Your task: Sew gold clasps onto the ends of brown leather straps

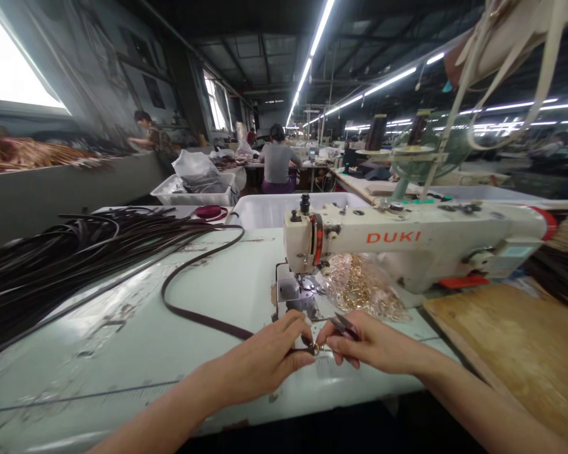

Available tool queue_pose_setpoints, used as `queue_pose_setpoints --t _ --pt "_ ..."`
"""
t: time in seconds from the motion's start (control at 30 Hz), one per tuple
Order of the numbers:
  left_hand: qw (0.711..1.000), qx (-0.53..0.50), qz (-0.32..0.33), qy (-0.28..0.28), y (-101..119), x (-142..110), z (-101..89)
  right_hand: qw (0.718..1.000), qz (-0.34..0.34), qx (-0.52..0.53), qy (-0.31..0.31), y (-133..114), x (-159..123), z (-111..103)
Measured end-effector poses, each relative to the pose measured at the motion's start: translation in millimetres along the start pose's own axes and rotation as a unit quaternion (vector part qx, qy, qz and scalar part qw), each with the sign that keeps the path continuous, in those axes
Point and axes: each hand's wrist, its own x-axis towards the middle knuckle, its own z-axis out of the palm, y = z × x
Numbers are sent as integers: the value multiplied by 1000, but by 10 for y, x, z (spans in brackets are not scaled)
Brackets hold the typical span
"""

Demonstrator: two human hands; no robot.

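Observation:
My left hand (272,353) pinches the end of a dark strap (196,313), which curves back over the pale table toward the pile. A small gold metal fitting (317,347) sits at that end, between my two hands; its exact shape is too small to tell. In my right hand (372,343) are thread snips (344,325), held in the palm with the blades pointing up and left. Its thumb and forefinger reach to the gold fitting. Just beyond my hands stands the sewing machine (350,233), its needle area over a metal plate (291,290).
A clear bag of gold fittings (357,284) lies under the machine's arm. Many dark straps (76,252) cover the table's left side, near a maroon roll (211,212). A wooden board (515,334) is at right. White bins (260,211) and seated co-workers (278,161) are beyond.

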Motion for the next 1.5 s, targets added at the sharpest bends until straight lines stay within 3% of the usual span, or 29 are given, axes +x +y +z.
queue_pose_setpoints --t 0.13,0.27,0.4,0.6,0.73,0.97,1.2,1.4,1.5 --pt "999 -21 -37 22 -8 44 49 999 -8 -27 23 -20 11 -37" --pt "997 19 -32 66 -66 64 190 982 5 -144 121 -124 40 115" --pt "997 30 -8 76 -82 75 298 980 12 -136 142 -196 83 249" --pt "989 -83 -56 111 100 40 171 969 -13 -145 198 -234 45 270" --pt "983 -99 -93 120 121 -1 115 959 -46 -135 244 -242 23 312" --pt "982 -65 2 176 83 -47 145 965 -27 -84 249 -178 29 366" --pt "979 -75 -71 177 189 -43 47 966 -53 43 248 -197 38 409" --pt "974 -55 0 220 151 -50 70 967 -43 53 246 -169 61 382" --pt "975 -53 11 216 121 -59 71 969 -49 57 235 -147 65 383"
